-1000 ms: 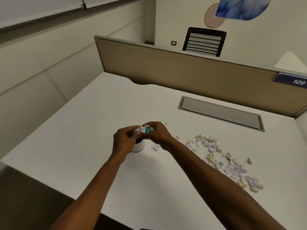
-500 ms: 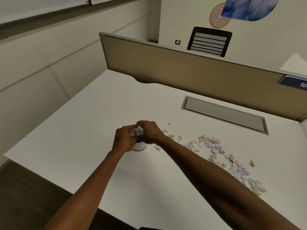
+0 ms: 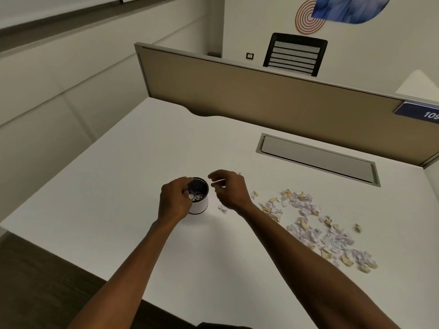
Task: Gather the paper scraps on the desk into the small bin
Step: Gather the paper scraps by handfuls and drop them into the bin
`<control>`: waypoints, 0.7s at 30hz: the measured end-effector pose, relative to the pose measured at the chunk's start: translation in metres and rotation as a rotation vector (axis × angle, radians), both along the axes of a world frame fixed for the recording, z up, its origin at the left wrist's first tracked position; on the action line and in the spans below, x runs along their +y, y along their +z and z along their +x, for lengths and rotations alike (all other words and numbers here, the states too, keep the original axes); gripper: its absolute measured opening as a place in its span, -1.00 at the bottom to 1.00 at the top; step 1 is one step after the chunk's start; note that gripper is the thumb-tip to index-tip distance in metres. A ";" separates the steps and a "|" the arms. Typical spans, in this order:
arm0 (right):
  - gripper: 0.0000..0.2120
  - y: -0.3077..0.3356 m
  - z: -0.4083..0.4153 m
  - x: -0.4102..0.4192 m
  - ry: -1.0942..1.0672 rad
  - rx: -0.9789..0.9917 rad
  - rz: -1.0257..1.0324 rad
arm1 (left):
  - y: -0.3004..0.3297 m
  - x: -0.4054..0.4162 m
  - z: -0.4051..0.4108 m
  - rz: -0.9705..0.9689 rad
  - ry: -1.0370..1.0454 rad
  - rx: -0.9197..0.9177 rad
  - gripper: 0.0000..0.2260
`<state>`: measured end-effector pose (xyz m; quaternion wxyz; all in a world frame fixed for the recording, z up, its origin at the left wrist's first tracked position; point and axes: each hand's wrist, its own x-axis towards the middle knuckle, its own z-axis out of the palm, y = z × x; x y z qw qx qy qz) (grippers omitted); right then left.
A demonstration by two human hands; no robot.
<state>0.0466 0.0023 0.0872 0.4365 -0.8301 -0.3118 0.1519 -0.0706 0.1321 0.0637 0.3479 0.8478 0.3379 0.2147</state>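
Observation:
A small white round bin (image 3: 200, 206) with a dark inside stands on the white desk (image 3: 133, 186); paper scraps lie inside it. My left hand (image 3: 174, 201) is at the bin's left rim, its fingertips over the opening and touching scraps there. My right hand (image 3: 229, 189) hovers just right of the bin, fingers spread and curled, nothing in it. A loose band of white, lilac and tan paper scraps (image 3: 316, 230) runs across the desk to the right. A few single scraps (image 3: 222, 208) lie under my right wrist.
A tan partition panel (image 3: 261, 98) closes the desk's far side, with a grey cable flap (image 3: 317, 159) set in the desk before it. A black mesh chair (image 3: 294, 54) stands beyond. The desk's near edge drops to dark floor (image 3: 47, 286).
Both hands held a bunch of scraps together above the bin. They have since parted; the scraps are in the bin and my right hand has drawn off to the right, empty.

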 end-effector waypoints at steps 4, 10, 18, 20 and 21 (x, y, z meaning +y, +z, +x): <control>-0.73 -0.021 0.003 -0.045 -0.169 0.075 0.048 | 0.003 -0.013 -0.001 0.072 -0.017 -0.181 -0.73; -0.81 -0.063 -0.010 -0.109 -0.321 0.160 -0.025 | -0.027 -0.074 0.007 -0.068 -0.330 -0.223 -0.79; -0.82 -0.101 -0.038 -0.157 -0.364 0.280 -0.101 | -0.098 -0.096 0.040 0.081 -0.490 0.372 -0.37; -0.82 -0.102 -0.037 -0.160 -0.383 0.282 -0.089 | -0.108 -0.097 0.042 0.153 -0.506 0.423 -0.35; -0.82 -0.101 -0.035 -0.160 -0.388 0.281 -0.085 | -0.112 -0.098 0.041 0.185 -0.513 0.427 -0.36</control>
